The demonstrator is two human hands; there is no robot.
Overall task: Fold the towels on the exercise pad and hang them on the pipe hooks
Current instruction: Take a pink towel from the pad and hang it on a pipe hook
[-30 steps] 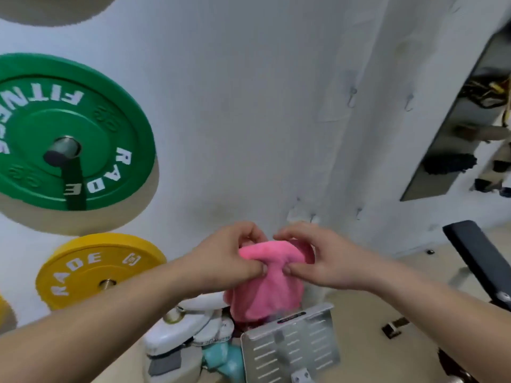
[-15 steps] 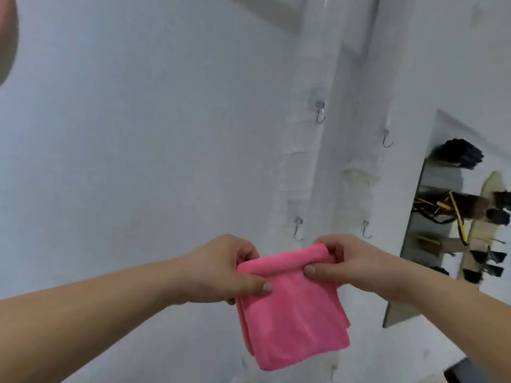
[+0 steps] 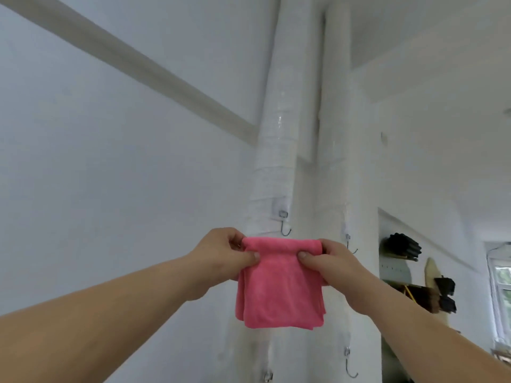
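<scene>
Both arms reach forward and up toward the white pipes [image 3: 276,161]. The left hand [image 3: 224,255] pinches the left end of the folded pink towel [image 3: 279,286] between thumb and curled fingers. The right hand [image 3: 329,268] pinches the right end in the same way. The towel hangs down between the hands, in front of the pipes, just below a metal hook [image 3: 284,226].
</scene>
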